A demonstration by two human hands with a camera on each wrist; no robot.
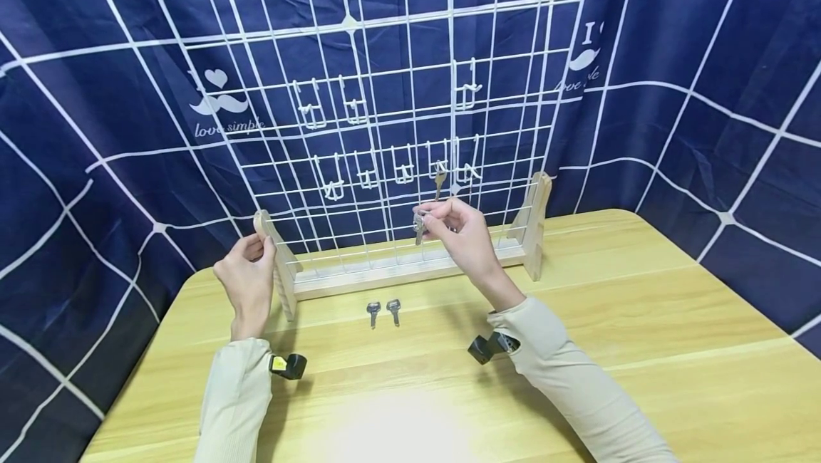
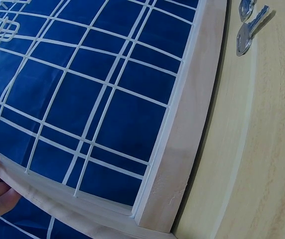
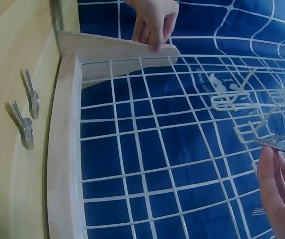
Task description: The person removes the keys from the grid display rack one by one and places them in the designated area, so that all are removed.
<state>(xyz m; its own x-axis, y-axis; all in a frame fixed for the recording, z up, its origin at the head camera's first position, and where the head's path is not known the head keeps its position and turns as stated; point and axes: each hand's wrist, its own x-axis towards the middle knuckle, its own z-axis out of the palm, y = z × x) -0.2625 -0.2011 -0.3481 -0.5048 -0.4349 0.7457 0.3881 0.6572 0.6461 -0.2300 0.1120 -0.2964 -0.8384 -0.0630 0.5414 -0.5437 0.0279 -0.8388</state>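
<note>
My left hand [image 1: 246, 274] holds the upper end of the left wooden support [image 1: 283, 283] of a white wire grid rack, thumb and fingers on either side of the wood. My right hand [image 1: 465, 238] pinches a silver key [image 1: 420, 228] in front of the grid's lower rows. In the right wrist view this key [image 3: 277, 143] sits at the fingertips, close to the wire hooks. Just above that hand a brass-coloured key [image 1: 440, 182] hangs from a hook in the lower row. Two silver keys, a left one [image 1: 373, 313] and a right one [image 1: 394, 311], lie on the table before the rack.
Several white wire hooks hang on the grid in two rows, among them one at the upper right [image 1: 467, 96]. A wooden base bar [image 1: 385, 276] joins the left support to the right support [image 1: 537, 224]. Dark blue checked cloth [image 1: 718, 128] surrounds the wooden table [image 1: 641, 320].
</note>
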